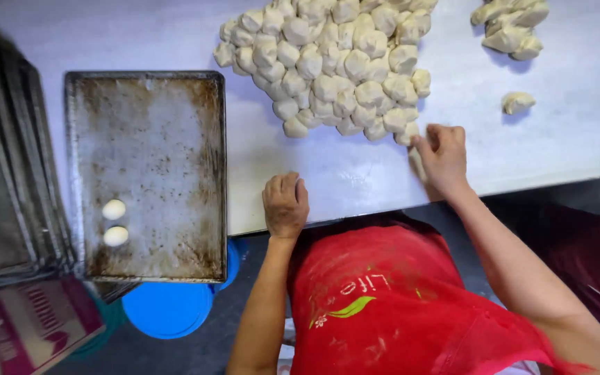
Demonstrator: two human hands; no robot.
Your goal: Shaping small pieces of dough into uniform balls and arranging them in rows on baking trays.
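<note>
Dough portioning at the white table (355, 180).
Right hand (443, 157) reached the pale dough-lump heap (335, 62) at twelve o'clock, grip loose, empty; left hand (285, 204) clenched (contents hidden). A nearest-edge lump looked easiest.

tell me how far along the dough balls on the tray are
Done: two round balls sit on the baking tray. In hand: the left hand is cupped on the table; the right hand touches the dough pile. Left: nearly the whole pile.
</note>
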